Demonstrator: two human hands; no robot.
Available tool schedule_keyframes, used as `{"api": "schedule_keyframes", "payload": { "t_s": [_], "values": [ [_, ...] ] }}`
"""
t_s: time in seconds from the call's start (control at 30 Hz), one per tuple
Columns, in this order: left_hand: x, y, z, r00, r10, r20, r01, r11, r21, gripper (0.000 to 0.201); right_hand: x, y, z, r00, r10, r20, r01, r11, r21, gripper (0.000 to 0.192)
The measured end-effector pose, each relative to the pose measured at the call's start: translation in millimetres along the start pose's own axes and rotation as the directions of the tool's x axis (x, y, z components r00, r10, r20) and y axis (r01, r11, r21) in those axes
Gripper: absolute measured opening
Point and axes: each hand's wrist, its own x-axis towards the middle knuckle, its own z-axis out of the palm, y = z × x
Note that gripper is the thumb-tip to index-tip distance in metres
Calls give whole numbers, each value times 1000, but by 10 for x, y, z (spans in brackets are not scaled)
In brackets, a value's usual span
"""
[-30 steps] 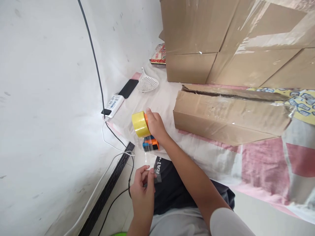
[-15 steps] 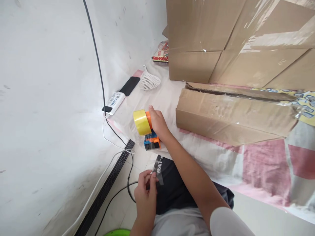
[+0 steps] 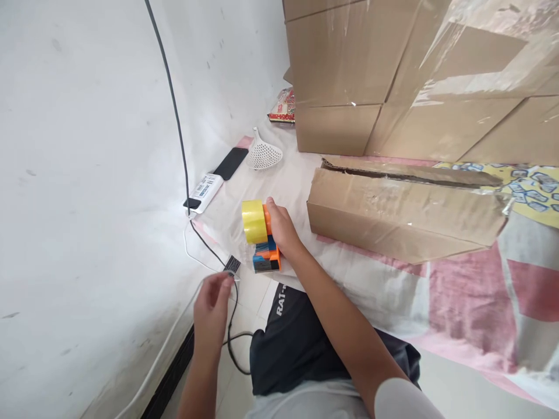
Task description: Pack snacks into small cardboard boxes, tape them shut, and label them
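Note:
My right hand (image 3: pixel 283 228) grips an orange tape dispenser (image 3: pixel 267 255) that carries a yellow roll of tape (image 3: pixel 253 221), low over the pale sheet (image 3: pixel 371 279). My left hand (image 3: pixel 210 307) is to the lower left of it, near the wall. Its fingertips pinch the free end of the clear tape (image 3: pixel 231 266), and a short stretch of tape runs from there to the dispenser's mouth. My knee in dark shorts (image 3: pixel 301 343) lies just below both hands.
A long flat cardboard box (image 3: pixel 406 209) lies right of the dispenser, with tall taped cartons (image 3: pixel 393 70) behind it. A power strip (image 3: pixel 205 187), a black phone (image 3: pixel 230 163), a white slotted scoop (image 3: pixel 264 155) and cables (image 3: pixel 205 250) line the white wall.
My left hand has swung left and up from over my knee toward the wall, drawing the tape end out sideways. The dispenser has dropped slightly in my right hand.

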Motion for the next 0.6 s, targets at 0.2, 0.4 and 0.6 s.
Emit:
{"api": "schedule_keyframes", "payload": {
  "t_s": [0.2,0.4,0.6],
  "values": [
    [857,564,394,801,543,253,-516,840,-170,101,-22,21,-19,995,-56,84,64,993,-97,55],
    [1107,587,621,668,648,366,-591,761,-268,102,-17,111,-51,991,-94,91,106,986,-131,56],
    [1168,639,597,621,644,446,-574,762,-301,109,-52,55,-46,986,-29,163,32,999,-11,56]
  ]
}}
